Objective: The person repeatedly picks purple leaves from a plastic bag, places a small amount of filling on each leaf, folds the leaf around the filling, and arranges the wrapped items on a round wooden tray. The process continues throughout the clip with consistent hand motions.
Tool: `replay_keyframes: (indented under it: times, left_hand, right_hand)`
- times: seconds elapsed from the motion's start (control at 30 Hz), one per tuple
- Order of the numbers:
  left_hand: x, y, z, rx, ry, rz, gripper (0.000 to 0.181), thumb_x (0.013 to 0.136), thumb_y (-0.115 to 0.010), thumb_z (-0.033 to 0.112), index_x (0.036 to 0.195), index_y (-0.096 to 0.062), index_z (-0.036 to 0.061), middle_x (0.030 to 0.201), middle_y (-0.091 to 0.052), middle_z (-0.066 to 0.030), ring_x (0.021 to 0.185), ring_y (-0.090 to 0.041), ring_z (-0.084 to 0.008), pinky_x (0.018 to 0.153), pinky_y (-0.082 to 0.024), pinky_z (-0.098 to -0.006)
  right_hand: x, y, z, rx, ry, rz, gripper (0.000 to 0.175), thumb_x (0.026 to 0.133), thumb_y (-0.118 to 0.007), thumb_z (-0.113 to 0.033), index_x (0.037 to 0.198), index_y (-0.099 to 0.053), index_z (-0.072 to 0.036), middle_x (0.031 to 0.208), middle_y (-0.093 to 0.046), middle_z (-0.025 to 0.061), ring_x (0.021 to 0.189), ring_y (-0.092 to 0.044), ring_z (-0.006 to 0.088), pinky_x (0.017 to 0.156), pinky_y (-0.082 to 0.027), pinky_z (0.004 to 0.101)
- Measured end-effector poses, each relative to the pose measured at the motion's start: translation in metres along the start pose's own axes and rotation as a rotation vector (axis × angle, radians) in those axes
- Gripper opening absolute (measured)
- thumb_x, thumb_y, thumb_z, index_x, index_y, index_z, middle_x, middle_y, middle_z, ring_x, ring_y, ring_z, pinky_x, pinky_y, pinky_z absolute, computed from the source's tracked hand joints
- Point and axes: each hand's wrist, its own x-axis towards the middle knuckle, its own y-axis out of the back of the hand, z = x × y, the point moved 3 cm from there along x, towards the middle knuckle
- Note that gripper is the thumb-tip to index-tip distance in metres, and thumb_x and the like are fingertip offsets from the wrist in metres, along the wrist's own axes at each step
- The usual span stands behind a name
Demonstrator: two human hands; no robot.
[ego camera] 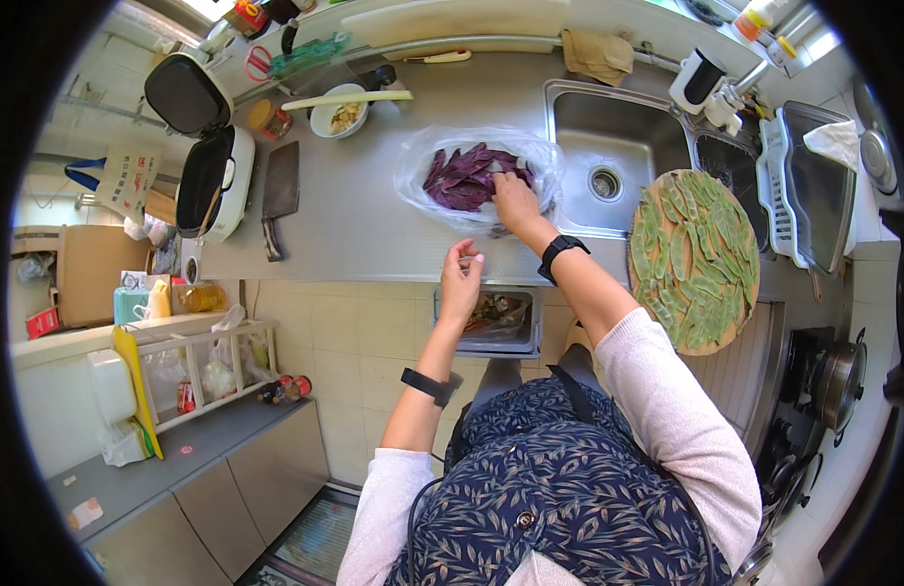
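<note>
My right hand reaches into a clear plastic bag on the steel counter. Its fingertips touch the flat purple bean pods inside; whether they pinch one cannot be told. Over the counter's front edge is my left hand, fingers curved and thumb apart, with nothing visible in it. Below that hand, a grey bin contains plant scraps in a plastic liner. To the right, flat green bean pods cover a round wooden board.
A cleaver lies left on the counter near an open white electric cooker. Behind are a white bowl and a pale green stalk across it. Right of the bag is a steel sink; a pot stands far right.
</note>
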Motion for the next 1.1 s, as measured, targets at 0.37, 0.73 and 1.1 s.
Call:
replay_keyframes:
  times: [0.37,0.73,1.1]
  left_hand:
    - [0.009,0.005,0.005,-0.099,-0.020,-0.018,0.035,0.095,-0.061,0.017,0.125,-0.058,0.0003,0.108,-0.064,-0.0064,0.091,-0.058,-0.0136,0.083,-0.048,-0.0284]
    - [-0.012,-0.020,0.080,-0.695,0.057,0.005,0.010,0.095,-0.065,0.019,0.102,-0.062,0.0108,0.099,-0.068,-0.0005,0.091,-0.064,-0.0117,0.077,-0.052,-0.0272]
    - [-0.080,-0.013,0.086,-0.654,0.023,0.403,0.014,0.098,-0.061,0.022,0.106,-0.058,0.0109,0.096,-0.065,-0.0002,0.088,-0.062,-0.0113,0.072,-0.051,-0.0273]
  right_hand:
    - [-0.015,0.036,0.001,0.388,0.057,0.134,0.019,0.087,-0.068,-0.016,0.103,-0.068,-0.007,0.090,-0.068,0.0111,0.086,-0.062,0.0255,0.075,-0.051,0.0354]
    - [-0.103,0.100,-0.016,1.313,-0.040,-0.337,0.028,0.099,-0.060,-0.025,0.108,-0.067,0.000,0.089,-0.069,0.0031,0.076,-0.062,0.0098,0.067,-0.050,0.0247]
    - [-0.150,0.131,-0.035,0.889,0.234,-0.348,0.019,0.095,-0.060,-0.019,0.094,-0.065,0.000,0.075,-0.068,0.0112,0.064,-0.063,0.0212,0.059,-0.048,0.0331]
